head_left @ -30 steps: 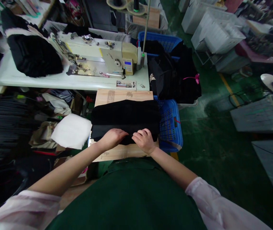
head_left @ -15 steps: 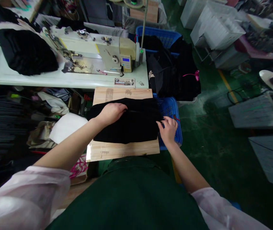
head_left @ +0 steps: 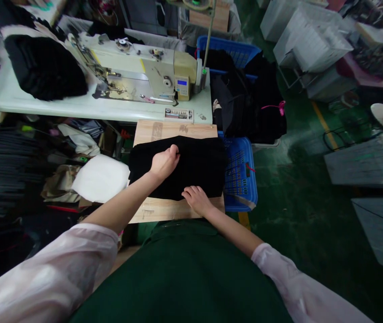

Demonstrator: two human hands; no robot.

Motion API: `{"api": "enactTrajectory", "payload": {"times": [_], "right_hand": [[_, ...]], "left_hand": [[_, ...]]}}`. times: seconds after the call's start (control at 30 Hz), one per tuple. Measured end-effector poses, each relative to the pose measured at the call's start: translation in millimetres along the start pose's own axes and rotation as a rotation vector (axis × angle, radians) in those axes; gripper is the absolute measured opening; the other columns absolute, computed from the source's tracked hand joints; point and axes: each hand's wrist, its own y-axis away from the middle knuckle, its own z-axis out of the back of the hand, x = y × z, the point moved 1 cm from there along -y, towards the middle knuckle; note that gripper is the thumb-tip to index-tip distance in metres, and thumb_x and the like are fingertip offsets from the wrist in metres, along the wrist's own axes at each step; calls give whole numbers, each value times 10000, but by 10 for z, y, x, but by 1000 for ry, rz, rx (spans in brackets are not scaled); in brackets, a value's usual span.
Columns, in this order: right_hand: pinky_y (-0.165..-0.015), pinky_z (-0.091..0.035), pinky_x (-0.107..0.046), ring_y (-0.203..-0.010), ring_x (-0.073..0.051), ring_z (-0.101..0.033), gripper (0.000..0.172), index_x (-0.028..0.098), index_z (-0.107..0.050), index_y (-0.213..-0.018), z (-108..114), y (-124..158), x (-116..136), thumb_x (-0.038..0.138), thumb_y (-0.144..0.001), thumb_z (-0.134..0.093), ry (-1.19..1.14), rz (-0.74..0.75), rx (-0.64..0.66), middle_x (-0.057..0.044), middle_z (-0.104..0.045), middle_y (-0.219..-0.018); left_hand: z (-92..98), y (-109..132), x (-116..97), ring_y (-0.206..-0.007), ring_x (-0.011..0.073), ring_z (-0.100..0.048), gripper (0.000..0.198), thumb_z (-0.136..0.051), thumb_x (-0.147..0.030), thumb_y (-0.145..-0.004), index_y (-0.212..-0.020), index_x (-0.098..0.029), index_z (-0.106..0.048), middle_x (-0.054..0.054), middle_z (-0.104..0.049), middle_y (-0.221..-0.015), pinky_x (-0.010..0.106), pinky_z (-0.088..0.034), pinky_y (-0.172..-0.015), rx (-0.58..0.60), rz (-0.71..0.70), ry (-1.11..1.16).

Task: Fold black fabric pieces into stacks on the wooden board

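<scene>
A folded black fabric piece lies on a wooden board in front of me. My left hand rests on the fabric's middle with its fingers curled around a fold near the far edge. My right hand lies at the fabric's near edge, fingers bent and pinching the cloth where it meets the board.
A cream sewing machine stands on a pale table beyond the board, with a black fabric stack at its left. Blue baskets with dark garments sit to the right. A white cloth lies left. Green floor is at the right.
My right hand came back from the fabric's right side by the blue basket to its near edge. My left hand stayed on the fabric's middle, having earlier moved up from the near edge.
</scene>
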Motion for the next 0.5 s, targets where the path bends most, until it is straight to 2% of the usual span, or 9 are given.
{"api": "enactTrajectory", "payload": {"times": [0.07, 0.1, 0.2, 0.27, 0.37, 0.5], "right_hand": [[-824, -418, -350, -986, -221, -522, 156, 181, -620, -1050, -4, -14, -48, 162, -904, -566, -22, 23, 8, -94, -611, -1082], [-816, -421, -342, -973, -216, -526, 126, 179, -634, -1018, 10, -14, -76, 191, -905, -579, -52, 35, 9, -89, -620, -1047], [-786, -436, -303, -917, -191, -553, 111, 176, -675, -910, 79, -14, -160, 263, -904, -607, -206, -22, -16, -66, -646, -939], [-773, -447, -276, -870, -167, -579, 121, 181, -694, -845, 121, -28, -210, 272, -890, -629, -346, -114, -41, -43, -658, -877], [-775, -455, -246, -826, -136, -610, 112, 190, -708, -809, 170, -67, -265, 233, -883, -636, -525, -178, -36, -15, -673, -847], [-783, -456, -243, -833, -133, -620, 129, 179, -701, -819, 235, -108, -290, 192, -898, -600, -573, -189, 22, -23, -675, -872]], "left_hand": [[-30, 142, 32, -735, 191, -602, 182, -480, -295, -912, -1008, -148, -532, 78, -621, -873, 279, -425, -624, -31, -82, 128], [-53, 234, 60, -732, 177, -590, 157, -496, -288, -904, -974, -155, -541, 64, -614, -859, 272, -428, -632, 2, -156, 202], [-144, 553, 179, -732, 147, -571, 115, -537, -272, -881, -870, -171, -590, 31, -601, -826, 254, -448, -673, 248, -389, 394], [-203, 740, 264, -854, 167, -584, 97, -608, -263, -834, -859, -175, -641, 48, -614, -914, 278, -463, -784, 366, -490, 442], [-264, 883, 344, -1016, 206, -559, 140, -673, -232, -778, -909, -189, -692, 75, -601, -1072, 330, -439, -915, 377, -514, 443], [-311, 862, 342, -954, 181, -574, 129, -588, -235, -853, -857, -184, -705, 69, -615, -1000, 316, -447, -898, 345, -481, 478]]}}
